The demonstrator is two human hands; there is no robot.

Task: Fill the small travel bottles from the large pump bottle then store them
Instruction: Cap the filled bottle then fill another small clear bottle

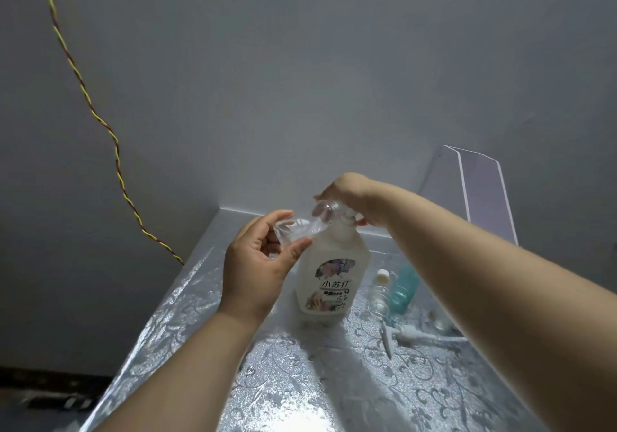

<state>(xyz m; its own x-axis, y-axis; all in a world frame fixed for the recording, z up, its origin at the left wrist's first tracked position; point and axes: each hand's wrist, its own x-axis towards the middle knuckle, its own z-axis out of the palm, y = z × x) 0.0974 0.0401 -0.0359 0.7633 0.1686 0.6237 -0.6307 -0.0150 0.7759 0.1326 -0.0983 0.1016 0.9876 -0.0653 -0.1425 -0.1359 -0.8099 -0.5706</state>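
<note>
Nearby, detached pump (405,333) lies beside teal bottle (403,288).

Milky-white pump bottle (329,258), its label (334,286) printed with purple-grey blossoms and dark characters; silver tablecloth (300,381) embossed with scrolling floral vines; one teal travel bottle (402,289), one clear white-capped travel bottle (380,294), a transparent travel bottle (295,231); white pump head (405,333); red-and-yellow twisted wire (100,121) against a grey wall (300,64).
</note>
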